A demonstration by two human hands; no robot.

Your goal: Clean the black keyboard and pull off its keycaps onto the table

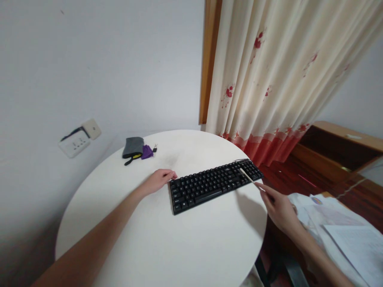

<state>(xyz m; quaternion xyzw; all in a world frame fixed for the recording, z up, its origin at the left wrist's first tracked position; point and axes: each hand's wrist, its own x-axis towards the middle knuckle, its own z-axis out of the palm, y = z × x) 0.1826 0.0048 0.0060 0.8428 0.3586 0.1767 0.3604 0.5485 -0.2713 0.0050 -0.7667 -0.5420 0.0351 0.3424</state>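
Observation:
A black keyboard (206,184) lies at a slant on the round white table (167,247). At its upper left corner, my left hand (160,180) rests with the fingers closed against the keyboard's edge; the fingertips are partly hidden. My right hand (277,205), beyond the table's right edge, pinches a thin white cotton swab (247,175). The swab points up and left, its tip over the keys near the right end of the keyboard. I cannot tell whether the tip touches them.
Toward the back left of the table lie a grey pouch (133,147), a purple cloth (147,152) and a small black clip-like item (154,150). Papers (356,247) are at the lower right. A floral curtain (269,79) and a wooden cabinet (344,139) stand behind.

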